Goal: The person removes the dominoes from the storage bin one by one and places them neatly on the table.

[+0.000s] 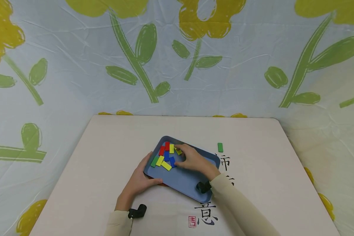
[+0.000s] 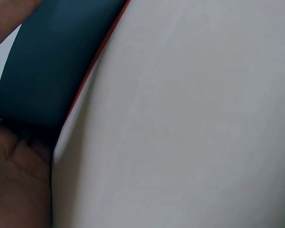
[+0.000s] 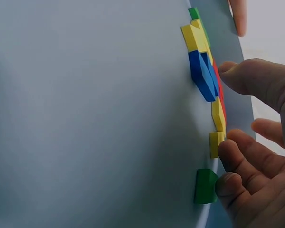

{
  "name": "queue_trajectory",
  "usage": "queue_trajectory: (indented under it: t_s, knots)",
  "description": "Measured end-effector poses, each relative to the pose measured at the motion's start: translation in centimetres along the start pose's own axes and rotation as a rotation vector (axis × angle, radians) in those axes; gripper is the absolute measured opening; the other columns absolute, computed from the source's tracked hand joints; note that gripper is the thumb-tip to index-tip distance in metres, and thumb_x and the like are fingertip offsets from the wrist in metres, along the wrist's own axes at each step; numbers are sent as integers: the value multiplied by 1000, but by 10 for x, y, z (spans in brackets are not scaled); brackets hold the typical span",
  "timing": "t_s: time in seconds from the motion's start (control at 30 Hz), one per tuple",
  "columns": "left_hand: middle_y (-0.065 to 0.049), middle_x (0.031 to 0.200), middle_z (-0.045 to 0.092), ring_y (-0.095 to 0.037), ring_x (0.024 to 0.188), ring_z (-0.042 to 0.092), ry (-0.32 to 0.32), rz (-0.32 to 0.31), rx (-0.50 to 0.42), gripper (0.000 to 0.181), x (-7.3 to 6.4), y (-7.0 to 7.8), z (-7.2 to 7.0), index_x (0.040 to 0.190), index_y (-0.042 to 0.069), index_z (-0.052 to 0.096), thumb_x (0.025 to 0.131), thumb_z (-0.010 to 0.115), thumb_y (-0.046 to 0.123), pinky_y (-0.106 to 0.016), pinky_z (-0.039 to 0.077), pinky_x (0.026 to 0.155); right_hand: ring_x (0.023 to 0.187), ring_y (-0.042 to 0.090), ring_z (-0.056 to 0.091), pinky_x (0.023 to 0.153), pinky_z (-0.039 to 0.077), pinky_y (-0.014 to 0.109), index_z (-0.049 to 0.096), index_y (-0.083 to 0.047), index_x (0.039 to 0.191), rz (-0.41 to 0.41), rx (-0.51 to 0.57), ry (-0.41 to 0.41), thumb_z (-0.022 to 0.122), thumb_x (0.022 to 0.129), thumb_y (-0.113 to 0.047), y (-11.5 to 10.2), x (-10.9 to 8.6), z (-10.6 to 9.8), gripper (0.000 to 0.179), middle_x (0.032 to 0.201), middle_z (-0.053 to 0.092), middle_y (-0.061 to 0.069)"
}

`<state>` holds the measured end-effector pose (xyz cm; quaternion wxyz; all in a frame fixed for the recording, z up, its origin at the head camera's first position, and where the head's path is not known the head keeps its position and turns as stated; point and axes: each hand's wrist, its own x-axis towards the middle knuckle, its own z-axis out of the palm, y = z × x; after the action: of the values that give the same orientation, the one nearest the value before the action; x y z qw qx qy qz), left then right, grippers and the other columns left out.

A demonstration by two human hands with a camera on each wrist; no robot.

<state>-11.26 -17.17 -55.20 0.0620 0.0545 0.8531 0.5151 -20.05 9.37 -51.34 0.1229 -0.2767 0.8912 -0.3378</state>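
A blue-grey rectangular tray (image 1: 188, 182) lies at an angle on the table. My left hand (image 1: 138, 180) grips its left corner, thumb on the near rim and fingers along the outer side. Small flat blocks lie in the tray's left half: red (image 1: 167, 146), yellow (image 1: 171, 148), blue (image 1: 166, 155) and green (image 1: 154, 161). Over them reaches my right hand (image 1: 190, 159), thumb and fingers apart. In the right wrist view its fingertips are at a yellow block (image 3: 214, 145) and a green block (image 3: 205, 186); its thumb is near a blue block (image 3: 199, 73).
A loose green block (image 1: 220, 147) lies on the table beyond the tray's right end. Something red (image 1: 163, 185) shows under the tray's near edge. Black writing (image 1: 206, 213) and a red seal mark (image 1: 192, 222) are on the pale tabletop (image 1: 262, 157). A flower-printed sheet (image 1: 242, 72) hangs behind.
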Motion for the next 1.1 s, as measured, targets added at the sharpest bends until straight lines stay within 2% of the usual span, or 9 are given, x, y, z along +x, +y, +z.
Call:
queue_trajectory:
  t_s: [0.27, 0.5, 0.73, 1.1]
  knots:
    - [-2, 170, 27, -33, 157, 26, 1, -16, -4, 114, -1, 1, 0, 164, 33, 25, 73, 94, 40, -65, 25, 122, 98, 19, 56, 85, 56, 31, 50, -4, 150, -2, -8, -13, 80, 91, -27, -1, 1, 4, 70, 131, 62, 10]
    - [-2, 170, 26, -33, 156, 26, -5, -23, -8, 115, -2, 1, 0, 164, 35, 23, 73, 94, 41, -65, 26, 122, 98, 18, 57, 88, 57, 34, 56, -4, 144, -14, -25, -24, 81, 90, -27, -4, -1, 6, 64, 126, 64, 9]
    - [-1, 171, 26, -33, 157, 25, -6, -20, -13, 115, -1, 1, 0, 164, 35, 23, 74, 93, 41, -66, 25, 122, 118, 23, 59, 103, 54, 42, 65, -7, 137, -8, -67, -59, 79, 91, -31, -6, -1, 7, 53, 134, 65, 9]
    - [-2, 170, 26, -33, 156, 27, -4, -8, -15, 114, -1, 0, 0, 164, 34, 24, 74, 94, 38, -65, 27, 122, 116, 24, 56, 101, 54, 41, 68, -9, 135, -42, -103, -74, 79, 91, -31, -7, 1, 10, 50, 135, 64, 11]
